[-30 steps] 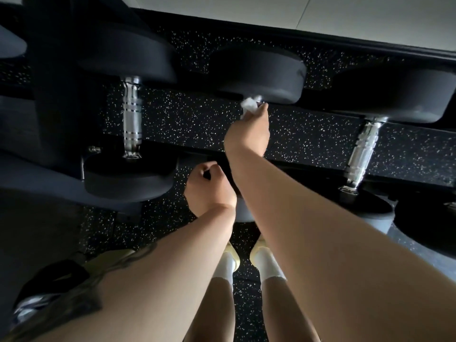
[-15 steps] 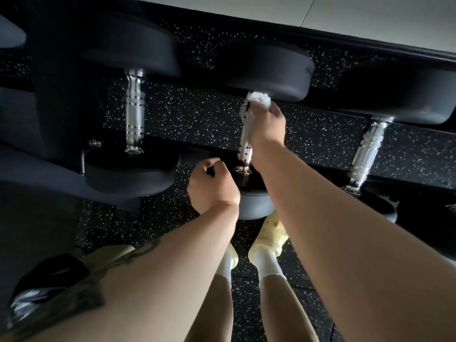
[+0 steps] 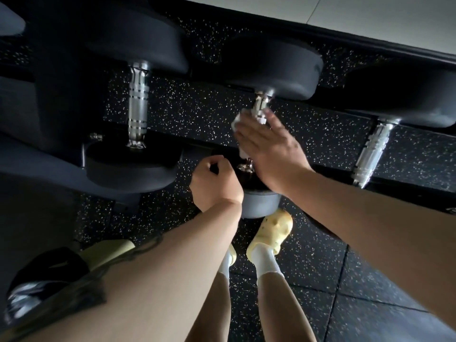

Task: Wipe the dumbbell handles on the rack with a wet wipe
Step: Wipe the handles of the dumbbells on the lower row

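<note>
Three black dumbbells lie on the dark rack (image 3: 37, 159), each with a chrome handle. My right hand (image 3: 270, 146) wraps the lower half of the middle handle (image 3: 262, 103), thumb on the right side, fingers on the left. A white wet wipe (image 3: 237, 123) is pressed between my fingers and the handle, and only its crumpled edge shows. The upper end of that handle is bare. My left hand (image 3: 217, 183) hovers beside the near dumbbell head (image 3: 259, 206), fingers curled into a loose fist with nothing visible in it.
The left dumbbell handle (image 3: 137, 104) and the right dumbbell handle (image 3: 370, 151) are uncovered. Below is black speckled rubber flooring (image 3: 320, 280) with my feet in yellow shoes (image 3: 271, 233). A pale wall (image 3: 370, 11) runs behind the rack.
My right hand has slid with the wipe from the far end of the middle handle down toward the near end, and its far end now shows. My left hand stayed put.
</note>
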Available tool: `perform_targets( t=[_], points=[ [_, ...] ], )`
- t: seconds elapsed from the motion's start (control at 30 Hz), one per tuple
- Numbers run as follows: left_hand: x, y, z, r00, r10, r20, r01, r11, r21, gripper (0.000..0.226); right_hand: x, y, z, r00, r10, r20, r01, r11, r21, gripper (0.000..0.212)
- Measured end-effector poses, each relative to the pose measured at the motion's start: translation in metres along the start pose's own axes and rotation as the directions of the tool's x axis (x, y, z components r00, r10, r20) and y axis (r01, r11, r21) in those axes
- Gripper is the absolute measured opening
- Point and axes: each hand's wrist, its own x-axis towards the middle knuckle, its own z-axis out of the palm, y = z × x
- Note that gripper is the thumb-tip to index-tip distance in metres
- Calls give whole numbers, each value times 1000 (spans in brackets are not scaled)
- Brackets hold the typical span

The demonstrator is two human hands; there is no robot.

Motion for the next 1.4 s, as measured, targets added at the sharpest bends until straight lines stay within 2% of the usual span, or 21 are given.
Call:
perform_targets(
  t=[0.07, 0.1, 0.2, 0.23, 0.3, 0.37, 0.4, 0.47, 0.53, 0.6, 0.67, 0.7, 0.77, 0.87, 0.93, 1.0, 1.07, 1.13, 1.23, 1.3, 1.4],
  points=[
    [0, 0, 0, 1000, -2, -4, 2, 1000, -2, 18, 1, 5, -5, 979, -175, 108, 177, 984, -14, 41],
    [-1, 0, 0, 1000, 1, 1, -1, 1000, -2, 19, 6, 11, -12, 970, -197, 143, 206, 977, -55, 46],
    [-1, 0, -1, 1000, 7, 15, -7, 1000, 2, 22, 19, 25, -39, 988, -76, 134, 85, 994, -68, 48],
    [0, 0, -1, 1000, 5, 13, -5, 1000, 1, 22, 19, 23, -41, 980, -53, 192, 67, 995, -70, 50],
    [0, 0, -1, 1000, 0, 10, 0, 1000, -4, 22, 13, 7, -37, 924, -154, 351, 180, 983, -42, 52],
    [0, 0, -1, 1000, 3, 3, -3, 1000, -12, 19, 2, -6, -33, 861, -275, 428, 291, 956, 29, 47],
    [0, 0, -1, 1000, 7, 2, -7, 1000, -14, 18, -3, -6, -34, 854, -282, 437, 256, 959, 120, 45],
    [0, 0, -1, 1000, 15, 6, -14, 1000, -21, 16, -16, -2, -44, 884, -167, 437, -36, 907, 420, 45],
    [0, -1, -1, 1000, 4, 11, -4, 1000, -20, 17, -42, -4, -52, 884, 8, 467, -334, 709, 620, 46],
    [0, 0, -2, 1000, -8, 15, 8, 1000, -23, 18, -66, -14, -55, 838, 206, 506, -533, 507, 677, 45],
    [-1, 1, -2, 1000, -14, 19, 15, 999, -28, 17, -67, -21, -48, 738, 341, 582, -665, 220, 714, 40],
    [0, 1, -2, 1000, -15, 19, 16, 999, -31, 17, -59, -20, -38, 690, 382, 615, -701, 143, 698, 35],
    [-2, 1, -2, 1000, -14, 18, 15, 1000, -27, 15, -46, -16, -18, 618, 415, 668, -761, 102, 641, 33],
    [-3, 2, -2, 1000, -10, 15, 10, 999, -33, 16, -40, -22, -10, 560, 465, 685, -786, 38, 617, 32],
    [-2, 2, -2, 1000, -21, 6, 21, 999, -39, 17, -46, -41, -30, 579, 500, 644, -770, 76, 633, 34],
    [-2, 2, -3, 1000, -16, 14, 17, 999, -36, 18, -58, -57, -53, 696, 477, 537, -681, 201, 704, 39],
    [-2, 1, -4, 998, 26, 65, -26, 1000, -4, 21, -69, -56, -64, 756, 406, 513, -642, 310, 701, 43],
    [0, -2, -8, 979, 117, 167, -132, 988, 81, 27, -70, -33, -57, 690, 393, 609, -724, 343, 599, 41],
    [3, -9, -15, 910, 253, 329, -336, 913, 229, 34, -56, -17, -41, 503, 445, 741, -840, 451, 300, 36],
    [0, -11, -19, 872, 302, 385, -432, 844, 317, 38, -37, -27, -35, 494, 464, 735, -826, 514, 231, 35],
    [-1, -18, -23, 822, 326, 468, -530, 738, 418, 48, -18, -53, -39, 575, 484, 659, -784, 556, 276, 34]
  ],
)
